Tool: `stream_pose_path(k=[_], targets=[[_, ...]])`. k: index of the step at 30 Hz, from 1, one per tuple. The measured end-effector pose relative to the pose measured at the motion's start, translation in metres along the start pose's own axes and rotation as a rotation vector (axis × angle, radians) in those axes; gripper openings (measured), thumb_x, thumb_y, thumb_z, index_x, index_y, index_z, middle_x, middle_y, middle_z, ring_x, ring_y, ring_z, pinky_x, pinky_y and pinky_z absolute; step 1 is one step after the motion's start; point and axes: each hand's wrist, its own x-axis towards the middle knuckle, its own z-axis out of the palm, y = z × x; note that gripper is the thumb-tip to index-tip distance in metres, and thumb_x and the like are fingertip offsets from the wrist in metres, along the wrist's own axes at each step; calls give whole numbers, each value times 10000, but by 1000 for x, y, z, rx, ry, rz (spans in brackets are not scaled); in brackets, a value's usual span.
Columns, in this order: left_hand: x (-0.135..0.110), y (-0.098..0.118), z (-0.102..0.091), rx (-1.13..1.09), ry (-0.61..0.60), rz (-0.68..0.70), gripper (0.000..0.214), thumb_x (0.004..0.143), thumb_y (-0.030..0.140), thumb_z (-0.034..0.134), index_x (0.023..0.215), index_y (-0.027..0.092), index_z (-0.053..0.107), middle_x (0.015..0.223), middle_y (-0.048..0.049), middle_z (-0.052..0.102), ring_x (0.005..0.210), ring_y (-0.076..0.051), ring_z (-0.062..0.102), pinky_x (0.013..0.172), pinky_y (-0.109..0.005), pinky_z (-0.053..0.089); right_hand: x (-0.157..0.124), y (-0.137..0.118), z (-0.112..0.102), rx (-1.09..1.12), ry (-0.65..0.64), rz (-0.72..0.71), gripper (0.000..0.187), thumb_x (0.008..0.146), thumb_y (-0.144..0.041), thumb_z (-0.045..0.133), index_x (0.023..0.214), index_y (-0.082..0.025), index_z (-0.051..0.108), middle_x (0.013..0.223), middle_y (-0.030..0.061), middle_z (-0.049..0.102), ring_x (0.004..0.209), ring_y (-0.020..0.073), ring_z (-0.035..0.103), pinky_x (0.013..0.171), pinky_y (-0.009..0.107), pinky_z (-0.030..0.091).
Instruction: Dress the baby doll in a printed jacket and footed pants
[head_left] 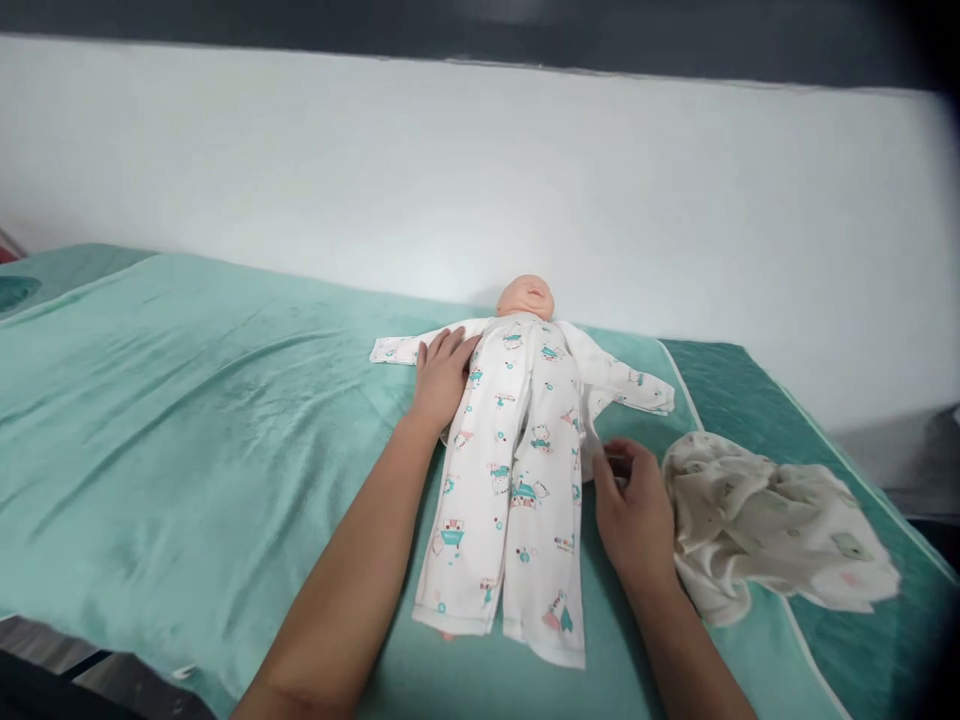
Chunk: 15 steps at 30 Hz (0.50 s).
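Observation:
A baby doll [526,296] lies on its back on a green blanket [187,400], dressed in a white printed romper [517,470] with both sleeves spread out. My left hand [441,375] rests flat on the doll's right shoulder and sleeve, fingers stretched out. Beside the doll's left hip, my right hand [630,500] has its fingers curled and pinches the edge of the romper's side.
A crumpled cream printed cloth [772,525] lies on the blanket just right of my right hand. A white wall [480,180] runs directly behind the doll's head. The blanket's front edge drops off at lower left, with dark floor below.

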Motion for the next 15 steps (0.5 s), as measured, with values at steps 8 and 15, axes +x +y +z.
stream_pose_path(k=[8, 15], targets=[[-27, -4, 1, -4, -11, -22, 449, 923, 180, 450, 1352, 242, 568, 1486, -98, 513, 1416, -277, 392, 1197, -508, 246, -18, 33, -55, -503, -209, -549, 285, 966, -388, 490, 739, -225, 543, 762, 50, 610, 797, 242, 559, 737, 373, 426], [-50, -5, -7, 21, -89, 4, 437, 920, 218, 477, 1346, 176, 564, 1428, -149, 549, 1333, -272, 471, 1155, -470, 325, -26, 61, -99, -666, 113, -570, 223, 899, -263, 511, 1058, -287, 666, 1369, 60, 604, 1347, 344, 470, 1161, 646, 168]])
